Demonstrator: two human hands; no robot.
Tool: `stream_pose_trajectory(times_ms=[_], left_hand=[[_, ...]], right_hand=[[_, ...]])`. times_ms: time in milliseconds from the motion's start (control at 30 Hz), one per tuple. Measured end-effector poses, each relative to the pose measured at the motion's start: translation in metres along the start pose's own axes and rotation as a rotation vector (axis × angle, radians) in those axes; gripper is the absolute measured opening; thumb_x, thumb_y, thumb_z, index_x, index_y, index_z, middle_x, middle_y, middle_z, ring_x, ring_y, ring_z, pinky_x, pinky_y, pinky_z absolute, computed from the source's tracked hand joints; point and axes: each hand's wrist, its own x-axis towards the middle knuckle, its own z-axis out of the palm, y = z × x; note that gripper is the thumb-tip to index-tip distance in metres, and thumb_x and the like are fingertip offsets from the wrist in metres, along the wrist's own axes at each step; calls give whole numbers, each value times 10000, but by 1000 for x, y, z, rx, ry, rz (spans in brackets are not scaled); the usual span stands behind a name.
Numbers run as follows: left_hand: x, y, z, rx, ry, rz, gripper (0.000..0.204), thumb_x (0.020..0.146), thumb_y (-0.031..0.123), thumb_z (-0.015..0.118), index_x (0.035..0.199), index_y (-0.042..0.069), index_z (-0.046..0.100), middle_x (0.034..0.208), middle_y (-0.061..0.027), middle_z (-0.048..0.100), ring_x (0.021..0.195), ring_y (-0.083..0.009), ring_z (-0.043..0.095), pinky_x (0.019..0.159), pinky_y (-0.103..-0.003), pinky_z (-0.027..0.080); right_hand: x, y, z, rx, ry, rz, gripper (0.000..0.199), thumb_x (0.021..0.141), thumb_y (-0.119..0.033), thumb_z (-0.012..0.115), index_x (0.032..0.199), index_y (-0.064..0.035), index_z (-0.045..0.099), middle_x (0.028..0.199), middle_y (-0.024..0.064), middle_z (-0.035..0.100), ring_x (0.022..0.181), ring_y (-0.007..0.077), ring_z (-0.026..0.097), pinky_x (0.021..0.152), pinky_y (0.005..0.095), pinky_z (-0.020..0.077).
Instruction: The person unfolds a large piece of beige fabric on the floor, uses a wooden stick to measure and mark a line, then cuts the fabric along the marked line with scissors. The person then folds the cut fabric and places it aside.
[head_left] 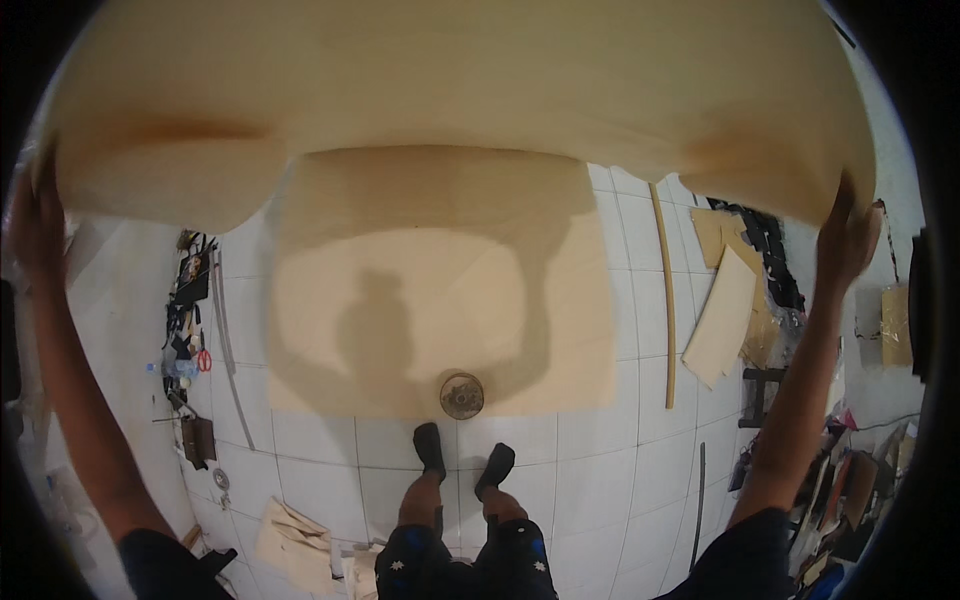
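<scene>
Sheeting, tan and looking like heavy paper, is spanning the top of the view, hanging raised above the white tiled floor between two outstretched arms. Judging by its broad curves, it is probably weighing little for its area and bending easily, while having enough stiffness to be bowing smoothly rather than collapsing; it is likely catching air, creasing under hard pinching and tearing if pulled unevenly. Its outer corners are offering the best hold, with wide spacing keeping the middle taut. Its surface is appearing matte and plain, with brownish shading running inward from both sides and its lower edge dipping in rounded lobes. Beneath, a flat tan sheet is lying on the floor, carrying the person's shadow; whether the two are joining behind the raised edge, I cannot tell. Left hand and right hand are each keeping a closed grip on the sheeting's near corners, finger detail blurring at the left. Smallest, a round brown object is resting at the flat sheet's near edge.
</scene>
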Motion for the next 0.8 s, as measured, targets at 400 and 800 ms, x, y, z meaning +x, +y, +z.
stream_pose_trajectory(times_ms=[400,800], left_hand=[[-590,49,231,-104,-548,55,290,727,-74,623,984,49,569,810,-137,579,758,-347,597,650,-427,490],[-870,33,423,-2,-911,50,170,726,43,644,846,69,526,739,-151,592,709,-378,602,623,-491,462]], right_hand=[[-549,38,104,223,-713,-122,360,654,110,607,972,-57,589,1022,105,584,998,295,545,833,420,403],[-857,64,237,284,-887,-74,239,722,40,617,952,-21,586,945,175,638,910,365,609,765,451,483]])
